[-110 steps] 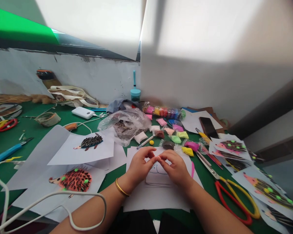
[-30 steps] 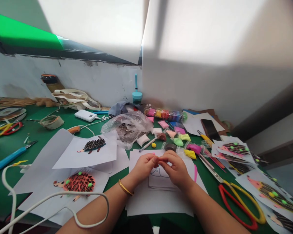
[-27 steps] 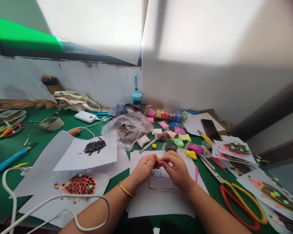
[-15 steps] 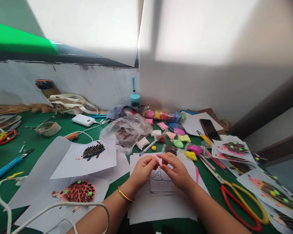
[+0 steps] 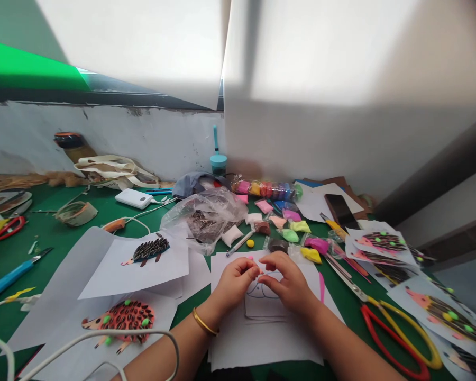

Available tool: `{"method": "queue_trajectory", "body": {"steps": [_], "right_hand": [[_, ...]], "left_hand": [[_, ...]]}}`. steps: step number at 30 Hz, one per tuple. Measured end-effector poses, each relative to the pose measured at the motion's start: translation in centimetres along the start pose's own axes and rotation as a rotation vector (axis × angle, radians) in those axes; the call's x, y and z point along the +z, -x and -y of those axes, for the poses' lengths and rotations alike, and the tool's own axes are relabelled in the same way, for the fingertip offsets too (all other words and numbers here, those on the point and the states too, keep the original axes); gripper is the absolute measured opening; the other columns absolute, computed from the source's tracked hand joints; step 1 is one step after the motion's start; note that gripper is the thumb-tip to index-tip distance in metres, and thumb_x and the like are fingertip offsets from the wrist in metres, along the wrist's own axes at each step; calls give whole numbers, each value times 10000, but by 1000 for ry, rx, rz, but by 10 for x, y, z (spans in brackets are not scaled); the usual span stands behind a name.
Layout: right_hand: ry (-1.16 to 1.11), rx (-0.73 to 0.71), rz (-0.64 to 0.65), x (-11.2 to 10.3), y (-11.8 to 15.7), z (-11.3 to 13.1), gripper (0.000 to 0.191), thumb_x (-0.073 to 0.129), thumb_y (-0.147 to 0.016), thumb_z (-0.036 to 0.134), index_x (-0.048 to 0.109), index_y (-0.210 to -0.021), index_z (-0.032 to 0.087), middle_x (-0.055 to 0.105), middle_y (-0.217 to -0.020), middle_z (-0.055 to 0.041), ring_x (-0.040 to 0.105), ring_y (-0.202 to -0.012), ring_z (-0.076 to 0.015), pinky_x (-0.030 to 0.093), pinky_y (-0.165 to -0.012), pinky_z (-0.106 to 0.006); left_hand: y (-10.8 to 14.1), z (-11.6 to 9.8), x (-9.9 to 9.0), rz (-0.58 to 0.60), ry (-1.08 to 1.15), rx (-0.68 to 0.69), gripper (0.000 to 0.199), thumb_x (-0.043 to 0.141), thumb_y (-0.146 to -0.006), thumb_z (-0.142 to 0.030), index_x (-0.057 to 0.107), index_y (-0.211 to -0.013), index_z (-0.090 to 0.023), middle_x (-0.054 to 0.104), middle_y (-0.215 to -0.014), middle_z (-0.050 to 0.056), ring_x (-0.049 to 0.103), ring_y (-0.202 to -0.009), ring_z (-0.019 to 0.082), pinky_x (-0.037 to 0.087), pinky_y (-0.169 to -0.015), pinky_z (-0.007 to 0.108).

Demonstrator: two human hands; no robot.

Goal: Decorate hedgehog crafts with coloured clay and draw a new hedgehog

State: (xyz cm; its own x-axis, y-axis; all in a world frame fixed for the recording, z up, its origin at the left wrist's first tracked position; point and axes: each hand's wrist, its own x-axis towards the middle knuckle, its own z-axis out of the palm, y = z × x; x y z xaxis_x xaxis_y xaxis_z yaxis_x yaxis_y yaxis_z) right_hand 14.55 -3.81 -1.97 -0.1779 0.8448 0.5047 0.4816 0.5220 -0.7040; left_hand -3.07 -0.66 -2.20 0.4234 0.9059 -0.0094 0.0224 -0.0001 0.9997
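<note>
Over the white paper [image 5: 230, 338], my left hand [image 5: 235, 283] is closed in a pinch with thumb and forefinger together. A tiny pinkish bit, which looks like soft clay [image 5: 261, 272], shows at those fingertips; its shape is mostly hidden. Facing it, my right hand [image 5: 287, 280] curves its fingers, thumb and forefinger apart, tips close to the bit. Beneath both hands lies a smaller sheet with a line drawing [image 5: 257, 290], partly covered. A small yellow ball [image 5: 250, 243] and a pen [image 5: 239, 244] rest beyond the hands, near several bags of coloured clay [image 5: 289, 235].
Large scissors [image 5: 396, 328] lie right, beside stacked hedgehog pictures [image 5: 440, 312]. Leftward are more hedgehog pictures [image 5: 129, 320], a white cable [image 5: 122, 333] crossing near my left forearm, and a blue craft knife [image 5: 16, 275]. Behind sit a plastic bag of seeds [image 5: 206, 217] and a phone [image 5: 340, 210].
Both hands stay together over the paper, slightly lower in view. The left fingertips have shifted a little right, and the right thumb and forefinger remain curved apart. The view has shifted slightly.
</note>
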Motion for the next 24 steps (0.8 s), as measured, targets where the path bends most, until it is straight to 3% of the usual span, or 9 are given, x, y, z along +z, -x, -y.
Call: {"method": "queue_trajectory", "body": {"steps": [2, 6, 9, 11, 13, 15, 17, 19, 24], "right_hand": [[-13, -19, 37, 0, 0, -1, 229, 638, -907, 377, 684, -1093, 252, 639, -845, -41, 572, -813, -195, 469, -725, -334], [15, -31, 12, 0, 1, 4, 155, 635, -912, 342, 713, -841, 228, 616, -733, -25, 549, -753, -184, 430, -688, -323], [75, -41, -22, -1, 1, 5, 208, 662, -890, 351, 673, -738, 209, 598, -707, -24, 531, -742, -187, 410, -676, -327], [69, -49, -9, -3, 1, 4, 195, 695, -858, 401, 690, -823, 209, 615, -760, -32, 542, -771, -194, 427, -697, -333], [18, -39, 45, -5, 2, 1, 294, 680, -855, 461, 702, -1024, 222, 633, -859, -49, 563, -833, -205, 456, -745, -345], [-43, -21, 110, -5, 2, -1, 374, 593, -912, 478, 665, -1198, 248, 633, -936, -65, 577, -891, -210, 475, -790, -355], [-92, -1, 144, -5, 2, -1, 355, 511, -966, 440, 656, -1239, 266, 628, -952, -70, 585, -912, -207, 484, -813, -357], [-135, 22, 140, -4, 1, 1, 312, 519, -968, 409, 689, -1187, 266, 624, -914, -61, 594, -882, -196, 494, -799, -346], [-148, 62, 34, -3, -2, 11, 185, 633, -907, 360, 722, -821, 223, 597, -785, -29, 584, -762, -171, 488, -696, -307]], "left_hand": [[0, 1, 1, 3, -40, 15, 347, 639, -805, -501, 649, -739, -161, 601, -722, 17, 518, -713, 166, 415, -699, 279], [2, 3, 2, 66, -38, 31, 505, 529, -862, -603, 617, -653, -152, 554, -646, 14, 483, -666, 152, 390, -670, 273], [3, 0, 0, 167, 51, -47, 469, 616, -820, -588, 638, -700, -135, 568, -661, 11, 480, -661, 137, 378, -651, 257], [3, -3, -1, 175, 98, -94, 414, 693, -776, -540, 656, -750, -128, 586, -690, 13, 493, -674, 134, 383, -657, 252], [3, -6, -1, 141, 111, -100, 390, 701, -774, -516, 657, -766, -128, 590, -708, 16, 499, -685, 136, 393, -668, 255], [2, -7, -2, 111, 90, -85, 388, 678, -791, -516, 654, -766, -130, 586, -707, 18, 495, -683, 137, 394, -667, 259], [2, -7, -2, 110, 64, -77, 409, 660, -795, -537, 654, -760, -130, 571, -677, 14, 482, -661, 136, 383, -645, 259], [3, -5, -2, 128, 70, -84, 436, 665, -783, -562, 653, -744, -128, 554, -642, 9, 467, -631, 131, 365, -618, 257], [5, -4, 0, 134, 161, -77, 535, 642, -769, -652, 618, -660, -128, 540, -609, 8, 448, -614, 124, 350, -623, 259]]}}
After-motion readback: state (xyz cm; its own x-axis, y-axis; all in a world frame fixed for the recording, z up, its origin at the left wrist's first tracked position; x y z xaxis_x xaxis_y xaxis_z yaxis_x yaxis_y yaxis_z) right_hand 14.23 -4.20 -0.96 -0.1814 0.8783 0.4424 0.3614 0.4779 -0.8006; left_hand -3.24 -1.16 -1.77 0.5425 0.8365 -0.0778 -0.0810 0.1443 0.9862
